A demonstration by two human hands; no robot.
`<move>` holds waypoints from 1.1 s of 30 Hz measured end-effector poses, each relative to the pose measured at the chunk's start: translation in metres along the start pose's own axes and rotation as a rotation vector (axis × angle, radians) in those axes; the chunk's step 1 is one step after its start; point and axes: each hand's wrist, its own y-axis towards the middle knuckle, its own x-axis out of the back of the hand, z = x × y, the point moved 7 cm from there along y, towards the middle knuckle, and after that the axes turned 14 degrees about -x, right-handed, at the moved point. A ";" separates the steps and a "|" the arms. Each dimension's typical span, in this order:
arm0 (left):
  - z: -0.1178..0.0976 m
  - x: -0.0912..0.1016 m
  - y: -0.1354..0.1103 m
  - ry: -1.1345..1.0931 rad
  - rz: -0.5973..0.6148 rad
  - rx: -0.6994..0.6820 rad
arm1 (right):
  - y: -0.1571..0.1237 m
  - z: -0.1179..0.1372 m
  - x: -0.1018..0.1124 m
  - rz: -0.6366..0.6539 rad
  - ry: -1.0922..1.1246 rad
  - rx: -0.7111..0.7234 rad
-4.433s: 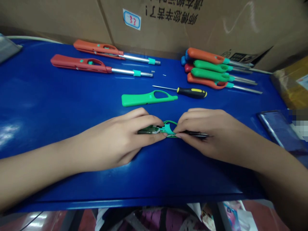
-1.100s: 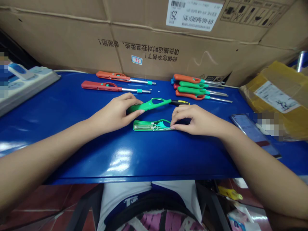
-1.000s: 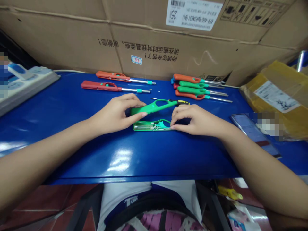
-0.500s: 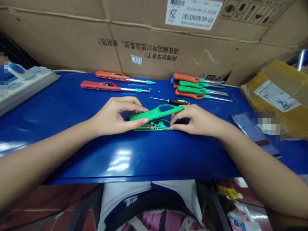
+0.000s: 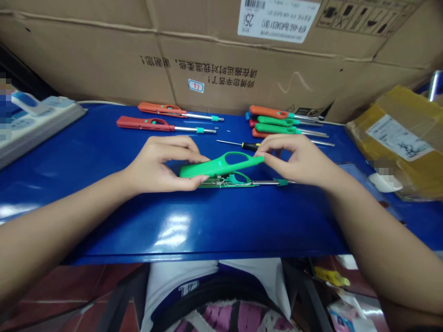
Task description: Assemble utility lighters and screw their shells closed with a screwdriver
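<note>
My left hand (image 5: 169,163) pinches the wide end of a green lighter shell half (image 5: 214,167) between thumb and fingers. At the shell's narrow tip, the thumb and fingers of my right hand (image 5: 289,157) are closed on it. The shell is tilted above an opened green lighter body (image 5: 226,183) lying on the table, whose inner wires and trigger show. From that body a metal tube (image 5: 265,182) runs right, under my right hand. A screwdriver (image 5: 247,146) lies just behind, its handle partly covered by my right fingers.
Two red-orange lighters (image 5: 148,123) lie at the back left, and a pile of several lighters (image 5: 277,128) at the back right. A power strip (image 5: 44,120) stands left; a phone (image 5: 363,184), a white object (image 5: 384,182) and a taped parcel (image 5: 398,133) are right. A large carton (image 5: 207,46) walls the back.
My right hand has moved up and right from the lighter body to the shell's tip, uncovering the metal tube. The shell has shifted slightly left in my left hand.
</note>
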 end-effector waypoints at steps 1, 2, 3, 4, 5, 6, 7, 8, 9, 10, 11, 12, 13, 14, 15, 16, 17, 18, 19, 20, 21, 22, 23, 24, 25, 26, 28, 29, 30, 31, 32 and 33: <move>0.000 -0.001 0.000 0.003 0.020 -0.021 | 0.000 0.001 0.003 -0.003 0.007 0.006; 0.000 -0.003 0.000 0.006 0.048 -0.036 | -0.001 0.003 0.005 0.009 0.014 0.015; 0.000 -0.005 -0.001 0.007 0.079 -0.041 | -0.002 0.005 0.006 0.035 0.016 0.028; 0.001 -0.008 -0.001 0.005 0.109 -0.046 | -0.003 0.007 0.004 0.073 0.008 0.043; 0.001 -0.010 -0.002 0.001 0.138 -0.050 | -0.004 0.008 0.001 0.120 -0.007 0.057; 0.002 -0.013 -0.002 -0.006 0.164 -0.056 | -0.006 0.009 -0.003 0.165 -0.025 0.069; 0.002 -0.015 -0.002 -0.011 0.187 -0.068 | -0.007 0.009 -0.006 0.203 -0.047 0.077; 0.001 -0.017 -0.003 -0.011 0.208 -0.083 | -0.008 0.008 -0.010 0.231 -0.070 0.082; 0.001 -0.019 -0.003 -0.007 0.228 -0.101 | -0.008 0.007 -0.013 0.251 -0.096 0.086; 0.000 -0.021 -0.003 0.000 0.248 -0.120 | -0.009 0.006 -0.015 0.263 -0.123 0.090; -0.001 -0.022 -0.003 0.011 0.266 -0.137 | -0.009 0.006 -0.017 0.267 -0.155 0.098; -0.001 -0.024 -0.003 0.024 0.285 -0.151 | -0.010 0.005 -0.019 0.271 -0.190 0.108; -0.002 -0.025 -0.003 0.037 0.306 -0.159 | -0.010 0.005 -0.020 0.274 -0.229 0.118; -0.003 -0.026 -0.003 0.046 0.326 -0.164 | -0.011 0.005 -0.021 0.277 -0.267 0.127; -0.003 -0.026 -0.003 0.053 0.342 -0.168 | -0.012 0.006 -0.022 0.280 -0.305 0.132; -0.004 -0.027 -0.003 0.058 0.353 -0.170 | -0.013 0.006 -0.023 0.280 -0.339 0.135; -0.005 -0.027 -0.003 0.062 0.360 -0.170 | -0.013 0.007 -0.023 0.281 -0.371 0.135; -0.006 -0.027 -0.003 0.064 0.366 -0.170 | -0.014 0.007 -0.024 0.281 -0.400 0.134; -0.007 -0.026 -0.002 0.069 0.370 -0.169 | -0.015 0.008 -0.024 0.281 -0.426 0.134; -0.008 -0.026 -0.002 0.076 0.376 -0.166 | -0.015 0.009 -0.025 0.283 -0.448 0.133; -0.008 -0.027 -0.003 0.085 0.383 -0.162 | -0.016 0.009 -0.025 0.284 -0.467 0.132; -0.008 -0.027 -0.003 0.095 0.392 -0.159 | -0.016 0.010 -0.026 0.285 -0.481 0.132; -0.008 -0.027 -0.003 0.107 0.401 -0.154 | -0.016 0.010 -0.027 0.285 -0.494 0.129; -0.007 -0.027 -0.003 0.119 0.411 -0.148 | -0.016 0.011 -0.027 0.284 -0.505 0.127; -0.007 -0.028 -0.004 0.130 0.420 -0.143 | -0.017 0.011 -0.028 0.283 -0.516 0.126; -0.006 -0.028 -0.004 0.139 0.428 -0.137 | -0.017 0.012 -0.028 0.281 -0.527 0.124; -0.006 -0.028 -0.005 0.152 0.444 -0.121 | -0.017 0.013 -0.029 0.274 -0.554 0.119; -0.006 -0.028 -0.005 0.158 0.451 -0.112 | -0.017 0.013 -0.029 0.268 -0.568 0.117; -0.005 -0.028 -0.005 0.164 0.459 -0.103 | -0.017 0.013 -0.029 0.261 -0.583 0.115; -0.005 -0.028 -0.005 0.169 0.467 -0.092 | -0.018 0.013 -0.030 0.256 -0.597 0.113; -0.005 -0.028 -0.005 0.173 0.475 -0.080 | -0.018 0.014 -0.030 0.253 -0.612 0.113; -0.005 -0.028 -0.005 0.176 0.483 -0.069 | -0.018 0.014 -0.030 0.251 -0.627 0.113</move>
